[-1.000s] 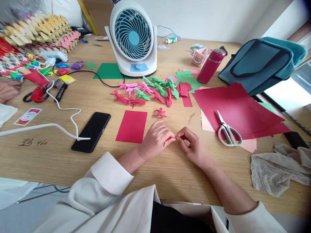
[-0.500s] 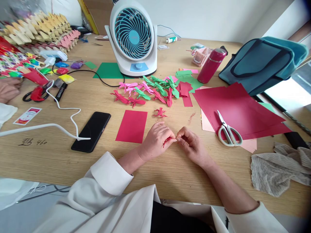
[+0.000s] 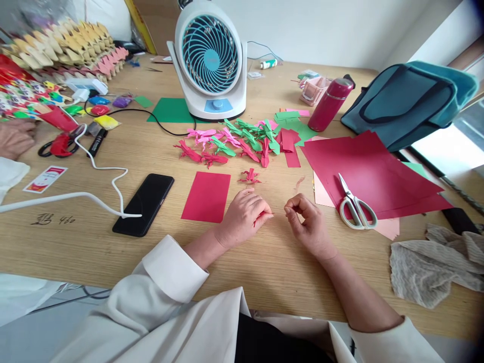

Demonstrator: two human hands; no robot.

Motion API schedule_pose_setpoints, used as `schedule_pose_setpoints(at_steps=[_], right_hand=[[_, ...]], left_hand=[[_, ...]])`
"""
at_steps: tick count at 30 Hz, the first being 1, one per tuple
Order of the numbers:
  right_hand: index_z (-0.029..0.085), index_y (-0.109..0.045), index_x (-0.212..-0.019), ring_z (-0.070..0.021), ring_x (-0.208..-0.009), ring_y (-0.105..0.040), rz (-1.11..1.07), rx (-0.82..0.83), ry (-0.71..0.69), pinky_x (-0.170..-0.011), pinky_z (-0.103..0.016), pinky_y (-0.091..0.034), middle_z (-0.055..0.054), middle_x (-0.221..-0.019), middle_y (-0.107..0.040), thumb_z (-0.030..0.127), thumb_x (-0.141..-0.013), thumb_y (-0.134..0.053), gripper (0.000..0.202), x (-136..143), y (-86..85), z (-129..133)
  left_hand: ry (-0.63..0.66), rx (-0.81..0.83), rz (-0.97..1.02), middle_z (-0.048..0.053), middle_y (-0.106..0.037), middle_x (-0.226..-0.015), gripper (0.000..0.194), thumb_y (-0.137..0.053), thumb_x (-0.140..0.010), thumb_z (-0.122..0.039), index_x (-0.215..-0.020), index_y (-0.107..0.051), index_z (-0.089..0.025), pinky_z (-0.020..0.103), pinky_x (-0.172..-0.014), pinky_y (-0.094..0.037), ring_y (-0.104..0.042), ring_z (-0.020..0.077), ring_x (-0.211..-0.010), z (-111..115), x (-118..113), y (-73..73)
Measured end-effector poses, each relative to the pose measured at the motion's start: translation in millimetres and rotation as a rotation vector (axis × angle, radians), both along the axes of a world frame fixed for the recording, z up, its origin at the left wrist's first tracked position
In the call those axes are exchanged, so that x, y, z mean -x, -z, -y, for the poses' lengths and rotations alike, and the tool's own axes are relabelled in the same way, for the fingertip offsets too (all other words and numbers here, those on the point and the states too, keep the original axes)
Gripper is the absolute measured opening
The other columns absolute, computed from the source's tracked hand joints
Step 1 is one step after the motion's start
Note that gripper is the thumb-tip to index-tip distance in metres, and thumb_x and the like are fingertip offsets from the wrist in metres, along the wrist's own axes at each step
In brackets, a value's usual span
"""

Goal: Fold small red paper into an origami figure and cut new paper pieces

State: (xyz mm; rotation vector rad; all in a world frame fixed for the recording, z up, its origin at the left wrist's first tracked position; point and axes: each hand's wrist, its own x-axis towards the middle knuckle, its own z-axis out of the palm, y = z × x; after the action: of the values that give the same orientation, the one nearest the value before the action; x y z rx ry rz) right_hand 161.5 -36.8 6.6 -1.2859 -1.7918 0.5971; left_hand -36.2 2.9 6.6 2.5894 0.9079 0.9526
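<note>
Between the fingers of my left hand [image 3: 240, 217] is a small folded red paper piece [image 3: 259, 220], mostly hidden by the fingers. My right hand [image 3: 308, 224] is a short way to the right, thumb and forefinger pinched; whether anything tiny sits between them I cannot make out. Just beyond my left hand lies a small red folded paper figure [image 3: 249, 175] with thin legs. A flat red paper rectangle [image 3: 206, 196] rests to the left of that hand. Farther back is a heap of green, pink and red folded paper figures [image 3: 247, 138].
Scissors [image 3: 357, 209] lie on large red sheets [image 3: 378, 166] at the right, near a red flask [image 3: 330, 106] and a teal bag [image 3: 404, 106]. A fan [image 3: 217, 103] stands behind the figures. Left are a black phone [image 3: 143, 204], a white cable [image 3: 75, 196] and another person's hand [image 3: 15, 138].
My right hand has drawn away to the right from my left hand, opening a gap between their fingertips. My left hand keeps its hold on the red paper piece.
</note>
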Motion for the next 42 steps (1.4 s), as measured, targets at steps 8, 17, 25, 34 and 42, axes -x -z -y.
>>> schedule_pose_setpoints(at_steps=[8,17,25,34,42], right_hand=[[0.023,-0.058,-0.098,-0.0170,-0.076,-0.055,-0.050,0.140,-0.155,-0.069,-0.031,-0.045,-0.005,-0.091,-0.057,0.025,-0.097,-0.051,0.008,10,2.4,3],[0.021,-0.060,-0.095,-0.0187,-0.084,-0.055,-0.134,0.173,-0.233,-0.072,-0.032,-0.044,-0.005,-0.093,-0.056,0.026,-0.093,-0.058,0.006,17,3.1,4],[0.020,-0.053,-0.076,-0.0139,-0.068,-0.046,-0.195,0.247,-0.125,-0.060,-0.027,-0.037,0.000,-0.075,-0.050,0.036,-0.093,-0.060,0.024,21,8.0,5],[0.020,-0.057,-0.083,-0.0134,-0.069,-0.048,-0.512,0.325,-0.083,-0.065,-0.028,-0.040,0.001,-0.076,-0.054,0.038,-0.091,-0.064,0.020,19,9.5,2],[0.021,-0.059,-0.089,-0.0134,-0.073,-0.052,-0.609,0.380,-0.114,-0.066,-0.027,-0.041,0.000,-0.080,-0.059,0.036,-0.090,-0.066,0.016,18,15.7,1]], left_hand=[[0.007,0.094,0.244,0.003,-0.062,-0.080,0.016,-0.065,-0.090,-0.032,-0.082,-0.069,-0.019,0.031,-0.079,-0.046,-0.056,0.0164,-0.082,-2,-1,3.0],[0.030,0.329,0.375,-0.002,-0.053,-0.070,0.013,-0.070,-0.086,-0.022,-0.075,-0.068,-0.016,0.024,-0.067,-0.044,-0.052,0.0115,-0.069,5,-6,0.9],[0.105,0.520,0.417,0.002,-0.063,-0.084,0.004,-0.067,-0.087,-0.019,-0.089,-0.071,-0.017,0.023,-0.076,-0.048,-0.060,0.0123,-0.081,7,-9,2.8],[0.060,0.792,0.659,0.005,-0.066,-0.095,0.010,-0.063,-0.087,-0.021,-0.095,-0.062,-0.015,0.027,-0.088,-0.052,-0.065,0.0147,-0.091,5,-10,6.5],[0.069,0.841,0.697,0.002,-0.062,-0.087,0.007,-0.064,-0.085,-0.018,-0.090,-0.059,-0.015,0.023,-0.079,-0.051,-0.062,0.0116,-0.083,2,-9,11.9]])
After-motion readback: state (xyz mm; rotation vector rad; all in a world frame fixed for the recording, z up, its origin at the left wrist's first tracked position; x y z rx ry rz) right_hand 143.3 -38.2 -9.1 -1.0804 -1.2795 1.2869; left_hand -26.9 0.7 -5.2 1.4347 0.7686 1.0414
